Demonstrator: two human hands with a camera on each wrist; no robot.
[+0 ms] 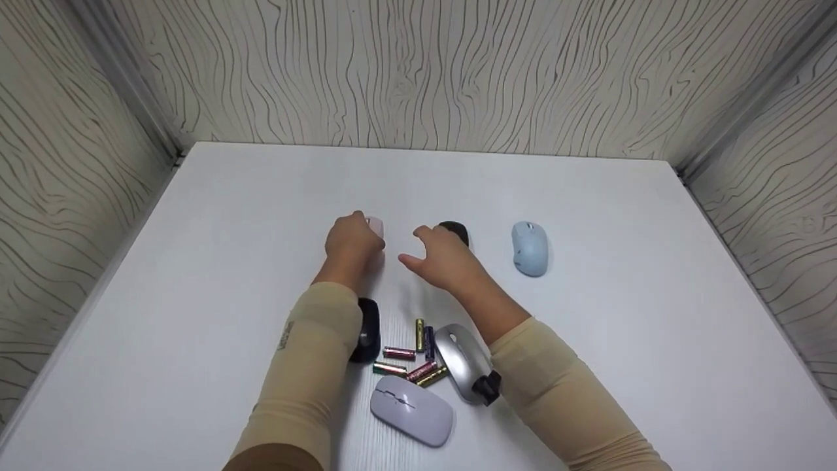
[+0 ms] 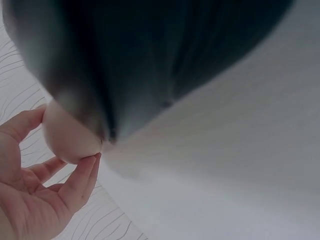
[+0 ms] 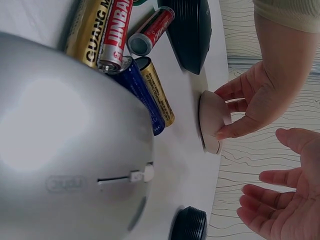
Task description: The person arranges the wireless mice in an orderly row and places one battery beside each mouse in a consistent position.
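Observation:
A pale pink computer mouse (image 1: 375,226) is on the white table towards the back. My left hand (image 1: 354,239) pinches it by its sides, thumb opposite the fingers, as the left wrist view also shows. To its right, my right hand (image 1: 446,256) hovers with fingers spread and holds nothing. Just beyond that hand is a black mouse (image 1: 456,230), partly hidden by it. In the right wrist view the pink mouse (image 3: 214,117) is between the left hand's thumb and fingers, and the right hand (image 3: 287,197) faces it from a short distance.
A light blue mouse (image 1: 530,250) lies at the right. Nearer are another black mouse (image 1: 371,332) beside the left forearm, a silver mouse (image 1: 461,358) by the right sleeve and a lavender mouse (image 1: 412,411). Several batteries (image 1: 399,353) lie loosely among them. Patterned walls border the table.

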